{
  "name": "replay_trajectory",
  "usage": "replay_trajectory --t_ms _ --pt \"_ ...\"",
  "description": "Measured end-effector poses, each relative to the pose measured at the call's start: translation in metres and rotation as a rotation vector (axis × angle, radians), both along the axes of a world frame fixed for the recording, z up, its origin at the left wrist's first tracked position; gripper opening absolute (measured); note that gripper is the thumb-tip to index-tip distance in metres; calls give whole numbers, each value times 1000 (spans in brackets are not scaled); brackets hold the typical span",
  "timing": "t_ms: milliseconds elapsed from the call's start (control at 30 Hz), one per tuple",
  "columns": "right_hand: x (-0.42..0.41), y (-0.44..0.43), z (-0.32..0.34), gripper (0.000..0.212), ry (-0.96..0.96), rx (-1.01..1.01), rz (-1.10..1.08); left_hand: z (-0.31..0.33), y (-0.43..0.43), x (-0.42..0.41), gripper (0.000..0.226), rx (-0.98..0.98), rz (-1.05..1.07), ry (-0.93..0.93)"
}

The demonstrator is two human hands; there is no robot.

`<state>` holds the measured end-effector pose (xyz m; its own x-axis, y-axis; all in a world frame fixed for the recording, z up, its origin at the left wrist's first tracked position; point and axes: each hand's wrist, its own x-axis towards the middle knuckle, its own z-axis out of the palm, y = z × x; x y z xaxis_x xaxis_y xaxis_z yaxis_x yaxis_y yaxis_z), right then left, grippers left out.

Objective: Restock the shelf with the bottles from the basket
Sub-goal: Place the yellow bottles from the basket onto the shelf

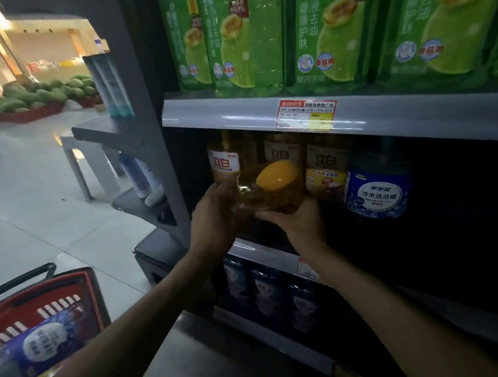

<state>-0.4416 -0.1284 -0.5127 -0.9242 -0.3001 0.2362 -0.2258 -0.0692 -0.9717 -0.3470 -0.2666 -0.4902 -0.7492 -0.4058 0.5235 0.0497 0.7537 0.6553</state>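
Step now: putting one bottle on the shelf. Yellow bottle (268,187) up in both hands, at the front of the middle shelf (263,253), tipped w/ its yellow cap (276,175) toward the camera. Not down on the shelf yet, as far as can be told.

Left hand (214,216) wrapped on the bottle's left side. Right hand (299,224) cupped under and round the bottom right. Both hands closed on it, no free hand.

Right behind it: more yellow bottles (326,169) in a row, same kind. Next to those, on the right, a blue bottle (379,192). Far right of that shelf looks dark, can't tell what's there.

Top shelf: big green bottles (247,39) and a red price tag (306,115) on the shelf edge. Low shelf: dark blue bottles (265,289), hard to see.

Red basket (58,290) down at bottom left, on the floor side, well away from the shelf. One blue bottle in basket (44,343) lying inside, so more to do. Prob around the middle of the job, can't tell for sure.

Next move needs: stand the bottle up straight, cap on top, label out front. Slide it in just in front of the yellow row w/o bumping them over. Then let go w/ both hands and reach back down to the basket.
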Motion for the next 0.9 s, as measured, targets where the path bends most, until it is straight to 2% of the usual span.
replay_trajectory --t_ms 67,200,433,600,700,833,900 --pt "-14 -2 -4 68 -15 -11 -45 -1 1 -18 47 61 -44 40" --pt "-33 -4 -9 59 -45 1 -58 -5 -3 -45 60 120 -113 64" --pt "-50 -12 -25 59 -100 45 -34 -18 -6 -65 48 183 -195 42" --pt "-55 -25 -19 81 -80 -8 -46 -22 -13 -79 52 331 -163 27" --pt "-56 -32 -19 66 -85 -44 -62 -25 -15 -84 53 376 -128 31" --pt "-53 -37 -20 62 -65 -21 -80 -27 -15 -83 51 418 -103 30" --pt "-51 -39 -19 60 -72 -26 -87 -30 -17 -84 57 503 -67 51"
